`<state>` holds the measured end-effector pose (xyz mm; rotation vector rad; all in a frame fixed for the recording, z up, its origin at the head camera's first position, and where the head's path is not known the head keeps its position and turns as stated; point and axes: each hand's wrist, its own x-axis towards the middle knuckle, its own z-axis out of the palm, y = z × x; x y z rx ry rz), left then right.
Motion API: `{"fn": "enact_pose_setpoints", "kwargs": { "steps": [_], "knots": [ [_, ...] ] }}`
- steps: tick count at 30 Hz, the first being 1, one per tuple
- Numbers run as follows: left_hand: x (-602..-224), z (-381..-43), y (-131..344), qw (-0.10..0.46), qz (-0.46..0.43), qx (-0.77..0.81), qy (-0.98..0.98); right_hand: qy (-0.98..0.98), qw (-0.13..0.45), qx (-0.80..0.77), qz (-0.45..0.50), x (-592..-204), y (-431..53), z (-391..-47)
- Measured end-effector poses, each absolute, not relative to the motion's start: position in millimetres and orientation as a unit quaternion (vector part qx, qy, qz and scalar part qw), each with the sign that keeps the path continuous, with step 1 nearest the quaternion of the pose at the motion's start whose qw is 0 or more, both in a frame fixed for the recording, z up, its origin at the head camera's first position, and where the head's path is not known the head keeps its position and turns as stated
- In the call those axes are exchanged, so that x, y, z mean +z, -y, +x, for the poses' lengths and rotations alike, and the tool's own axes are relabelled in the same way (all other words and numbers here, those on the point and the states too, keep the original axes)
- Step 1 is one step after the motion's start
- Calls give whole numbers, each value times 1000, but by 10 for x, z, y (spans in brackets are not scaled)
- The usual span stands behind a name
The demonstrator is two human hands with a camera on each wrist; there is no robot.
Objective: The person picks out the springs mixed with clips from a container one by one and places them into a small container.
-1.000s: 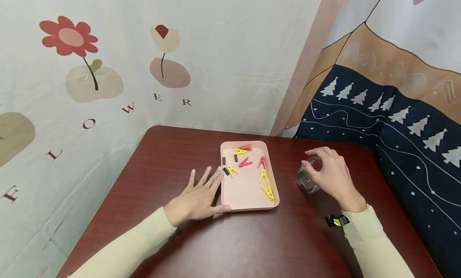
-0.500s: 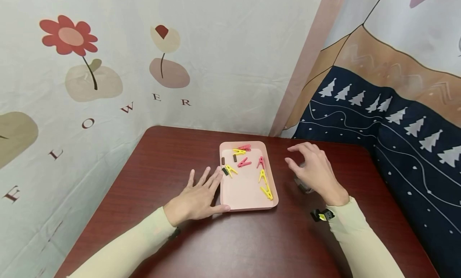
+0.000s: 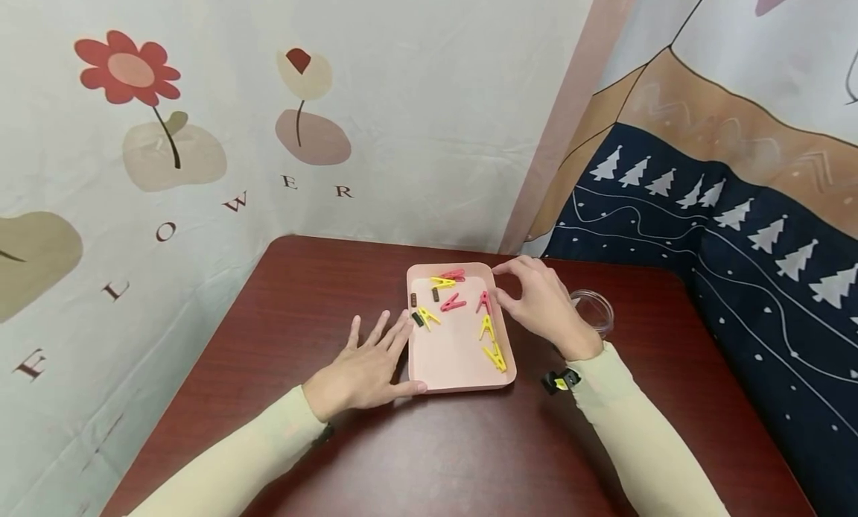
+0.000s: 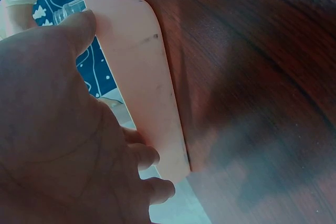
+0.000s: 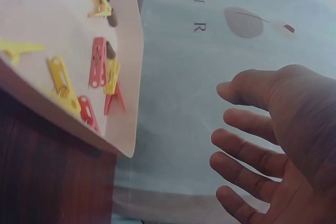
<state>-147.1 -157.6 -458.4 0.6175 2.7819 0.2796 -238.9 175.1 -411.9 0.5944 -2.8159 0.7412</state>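
Observation:
A pale pink tray lies on the table, holding pink clothespins, yellow clothespins and a few small dark pieces. My left hand is spread at the tray's left side, fingers straight, thumb and fingertips touching its edge; the left wrist view shows the thumb at the tray's wall. Over the tray's right edge my right hand hovers with thumb and fingers apart. Nothing is between those fingers in the right wrist view, where the hand appears beside the clothespins.
A clear round jar stands on the table to the right of the tray, partly hidden behind my right hand and wrist. The dark red wooden table meets a printed cloth at the back and a navy one at the right.
My right hand has left the jar and moved left to the tray's right edge. The jar shows more fully than half a second ago. My left hand has stayed in place.

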Motion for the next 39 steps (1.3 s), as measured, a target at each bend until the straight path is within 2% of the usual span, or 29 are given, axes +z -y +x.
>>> {"fn": "enact_pose_setpoints", "kwargs": {
  "steps": [11, 23, 39],
  "knots": [
    [-4572, -1462, 1572, 138, 214, 95, -962, 938, 74, 260, 217, -4159, -1506, -2519],
    [-4569, -1458, 1569, 134, 215, 81, -964, 939, 36, 246, 237, -4227, -1208, -2619],
    [-4599, -1462, 1562, 101, 227, 69, -966, 936, 3, 207, 285, -4445, -906, -2870]
  ]
}}
